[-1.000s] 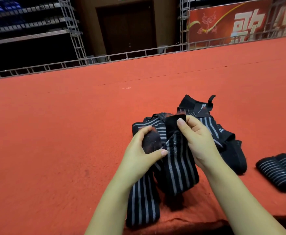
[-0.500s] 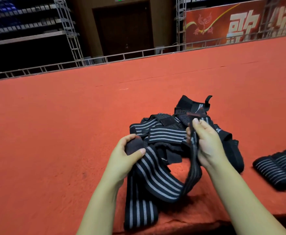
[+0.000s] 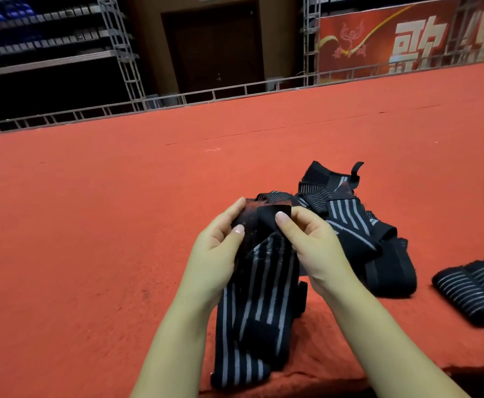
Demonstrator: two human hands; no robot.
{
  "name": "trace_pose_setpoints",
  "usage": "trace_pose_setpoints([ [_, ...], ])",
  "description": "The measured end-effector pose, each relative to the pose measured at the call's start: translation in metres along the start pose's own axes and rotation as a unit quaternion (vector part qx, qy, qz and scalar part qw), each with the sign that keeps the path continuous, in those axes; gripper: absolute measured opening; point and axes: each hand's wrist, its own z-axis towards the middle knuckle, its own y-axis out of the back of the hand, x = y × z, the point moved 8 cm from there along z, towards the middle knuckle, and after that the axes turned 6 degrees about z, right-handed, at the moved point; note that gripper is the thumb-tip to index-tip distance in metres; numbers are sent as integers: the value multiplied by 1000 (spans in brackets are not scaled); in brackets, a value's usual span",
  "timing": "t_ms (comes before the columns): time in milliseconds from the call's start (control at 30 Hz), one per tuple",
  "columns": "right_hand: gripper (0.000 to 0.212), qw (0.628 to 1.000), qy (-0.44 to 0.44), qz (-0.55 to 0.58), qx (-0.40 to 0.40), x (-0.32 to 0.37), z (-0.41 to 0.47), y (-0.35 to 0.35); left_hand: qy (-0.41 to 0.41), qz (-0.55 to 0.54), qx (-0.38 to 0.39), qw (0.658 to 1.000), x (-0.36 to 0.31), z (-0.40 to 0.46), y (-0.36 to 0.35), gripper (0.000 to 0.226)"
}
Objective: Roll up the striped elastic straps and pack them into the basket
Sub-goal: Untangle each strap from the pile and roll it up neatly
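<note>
- Our left hand point(image 3: 216, 248) and right hand point(image 3: 311, 245) meet, palms inward, each grip pinching the striped strap point(image 3: 259, 297) by its black end
- Its length hangs below our grip onto the red carpet point(image 3: 91, 225)

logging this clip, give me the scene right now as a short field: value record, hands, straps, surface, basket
left hand: pinches the plain black end of the held strap
right hand: pinches the same end from the other side
held strap: striped, unrolled, hanging down over the near edge
loose pile: tangled straps behind the hands
rolled straps: side by side at right
surface: red carpet
basket: not in view
</note>
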Motion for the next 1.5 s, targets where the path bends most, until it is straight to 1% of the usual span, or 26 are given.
trace_pose_setpoints([
  [100, 9, 999, 31, -7, -10, 10, -4, 0, -15, -23, -1, 1000, -3, -5, 2, 66],
  [133, 7, 999, 40, -11, -9, 12, -6, -1, -15, -26, -4, 1000, -5, -6, 2, 67],
  [167, 5, 999, 47, -17, -5, 14, -7, -3, -14, -32, -8, 999, -6, -8, 2, 62],
  [267, 4, 998, 55, -28, -4, 16, -8, -5, -21, -55, 7, 998, -14, -11, -4, 36],
  [333, 4, 998, 60, -31, -8, 17, -8, -5, -30, -56, 17, 998, -19, -15, -8, 28],
  [600, 8, 992, 95, -80, -6, 25, -13, -7, -39, -41, 31, 998, -20, -17, -9, 28],
  [733, 9, 992, 100, -83, 2, 25, -12, -8, -36, -37, 45, 998, -20, -17, -9, 33],
  [833, 5, 991, 102, -86, 7, 26, -12, -9, -33, -41, 42, 998, -19, -15, -8, 28],
  [933, 10, 991, 101, -90, 18, 26, -13, -11, -31, -50, 38, 998, -17, -14, -6, 32],
  [1000, 13, 991, 100, -92, 22, 26, -13, -12, -48, -21, 29, 998, -20, -15, -5, 27],
  [1067, 13, 990, 98, -94, 23, 26, -14, -13, -70, 9, 9, 997, -25, -17, -4, 12],
  [1133, 12, 991, 94, -90, 14, 25, -15, -13, -75, 7, -11, 997, -26, -18, -1, 16],
  [1233, 11, 990, 98, -98, -24, 27, -14, -8, -80, -10, -22, 996, -31, -20, 2, 22],
  [1267, 10, 992, 91, -88, -23, 27, -13, -8, -82, -17, -20, 996, -33, -20, 3, 23],
  [1400, 8, 999, 43, 9, 19, 29, -8, -16, -97, -23, -15, 995, -41, -18, 5, 22],
  [1500, 6, 997, 74, 19, 12, 41, -6, -23, -116, -25, -15, 993, -47, -17, 4, 10],
])
